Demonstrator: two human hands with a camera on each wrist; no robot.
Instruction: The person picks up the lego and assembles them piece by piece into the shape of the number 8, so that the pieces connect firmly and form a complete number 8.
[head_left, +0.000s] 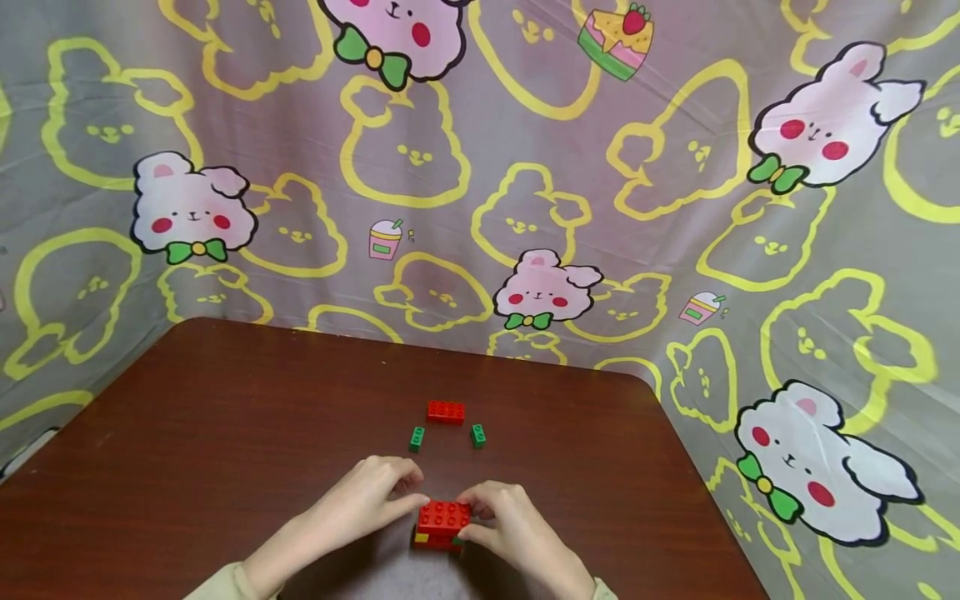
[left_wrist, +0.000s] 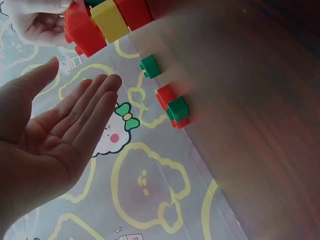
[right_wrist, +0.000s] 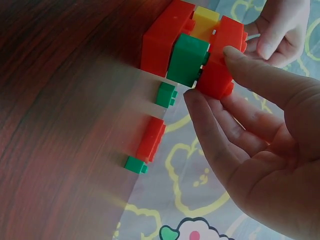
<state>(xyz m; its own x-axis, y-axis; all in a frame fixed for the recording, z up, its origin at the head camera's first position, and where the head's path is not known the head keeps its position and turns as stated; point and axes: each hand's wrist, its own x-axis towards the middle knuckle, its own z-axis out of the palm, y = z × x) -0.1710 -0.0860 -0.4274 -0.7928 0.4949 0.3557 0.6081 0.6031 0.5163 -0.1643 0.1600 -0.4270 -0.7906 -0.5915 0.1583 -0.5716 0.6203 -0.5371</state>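
Note:
A small block stack stands near the table's front edge. It has a red bottom brick, a yellow brick and a green brick in the middle, and a red top brick. Studs show in a narrow gap between the green brick and the top brick. My right hand pinches the top brick at its right end between thumb and fingers. On the other side, my left hand has its fingers extended and holds nothing; its thumb is close to the stack's left end, apart from it in the left wrist view.
Behind the stack, a loose red brick lies on the brown table. Nearer lie two small green bricks, a left one and a right one. A patterned curtain rises along the table's far and right edges.

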